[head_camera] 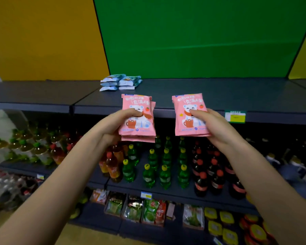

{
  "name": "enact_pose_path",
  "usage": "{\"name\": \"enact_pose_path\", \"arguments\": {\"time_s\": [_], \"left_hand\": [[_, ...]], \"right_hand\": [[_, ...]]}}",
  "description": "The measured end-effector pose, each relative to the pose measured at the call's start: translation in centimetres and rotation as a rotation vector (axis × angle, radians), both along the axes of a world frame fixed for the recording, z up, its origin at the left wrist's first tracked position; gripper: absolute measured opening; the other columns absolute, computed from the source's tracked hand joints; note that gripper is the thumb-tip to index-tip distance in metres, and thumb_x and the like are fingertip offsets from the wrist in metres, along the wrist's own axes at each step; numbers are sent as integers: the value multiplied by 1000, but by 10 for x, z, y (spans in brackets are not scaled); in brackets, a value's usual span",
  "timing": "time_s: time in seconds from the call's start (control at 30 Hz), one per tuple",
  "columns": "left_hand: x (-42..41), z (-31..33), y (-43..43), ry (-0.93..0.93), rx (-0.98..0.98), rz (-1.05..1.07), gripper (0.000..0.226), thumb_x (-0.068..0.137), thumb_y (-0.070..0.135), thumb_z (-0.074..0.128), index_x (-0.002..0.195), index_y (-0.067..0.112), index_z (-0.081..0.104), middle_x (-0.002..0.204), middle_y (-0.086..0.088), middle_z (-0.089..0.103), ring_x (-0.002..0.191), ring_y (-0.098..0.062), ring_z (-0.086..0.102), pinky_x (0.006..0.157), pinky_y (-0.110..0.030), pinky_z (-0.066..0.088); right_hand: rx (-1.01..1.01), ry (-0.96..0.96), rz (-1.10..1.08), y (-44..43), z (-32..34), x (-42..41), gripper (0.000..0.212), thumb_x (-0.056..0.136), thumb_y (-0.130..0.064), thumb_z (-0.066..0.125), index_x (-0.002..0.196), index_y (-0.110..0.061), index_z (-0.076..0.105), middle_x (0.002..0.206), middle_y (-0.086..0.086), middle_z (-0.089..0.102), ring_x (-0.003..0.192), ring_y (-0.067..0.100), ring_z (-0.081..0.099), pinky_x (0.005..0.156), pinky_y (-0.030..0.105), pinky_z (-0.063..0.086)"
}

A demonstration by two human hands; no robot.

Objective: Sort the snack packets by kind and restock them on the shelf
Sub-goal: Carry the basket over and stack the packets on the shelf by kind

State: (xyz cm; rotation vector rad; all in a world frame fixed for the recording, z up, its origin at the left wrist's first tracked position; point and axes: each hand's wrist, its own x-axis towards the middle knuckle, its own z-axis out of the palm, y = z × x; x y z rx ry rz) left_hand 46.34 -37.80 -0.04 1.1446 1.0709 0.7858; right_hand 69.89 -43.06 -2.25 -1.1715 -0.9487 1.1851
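our left hand (113, 126) has its fingers (129, 113) clamped on a stack of pink packets (140, 128), and our right hand (217, 128) pinches a thinner pink bundle (187, 106). we hold both upright just in front of the top shelf (219, 96) edge. blue packets (120, 82) lie piled at the back of that shelf, with bottles (164, 172) on the shelf below.

Bare forearms (51, 191), bare left grip (113, 126), bare right grip (217, 128)
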Motion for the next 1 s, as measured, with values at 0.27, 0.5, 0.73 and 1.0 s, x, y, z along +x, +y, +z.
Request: {"name": "enact_pose_path", "arguments": {"time_s": [0.27, 0.5, 0.73, 1.0], "left_hand": [[19, 27, 133, 6, 73, -22, 5, 86, 12, 58, 84, 12, 62, 62, -2, 72, 51, -12, 68, 56, -28, 57], [51, 25, 243, 60, 74, 8, 10, 89, 16, 58, 79, 14, 59, 51, 1, 68, 42, -9, 64, 46, -22, 54], [68, 20, 308, 75, 26, 56, 19, 90, 18, 57, 72, 13, 57, 41, 2, 62, 33, -9, 58, 35, -18, 48], [75, 11, 341, 338, 229, 171, 45, 83, 28, 66, 118, 1, 57, 106, -12, 65, 70, -18, 57, 53, -25, 41]], "right_hand": [[25, -67, -40, 125, 36, -5, 10, 87, -15, 59, 92, -8, 64, 57, -2, 71, 52, 7, 67, 54, 18, 55], [-17, -159, -138, 240, 31, 2, 31, 86, -17, 57, 113, -3, 61, 80, 6, 69, 66, 16, 65, 71, 27, 54], [-115, -213, -213, 304, 24, 10, 32, 87, -12, 57, 116, 1, 56, 55, 0, 66, 37, 6, 60, 36, 10, 42], [-157, -482, -304, 340, 18, 7, 33, 87, -20, 56, 117, -4, 55, 117, 12, 64, 96, 26, 63, 77, 24, 52]]}}
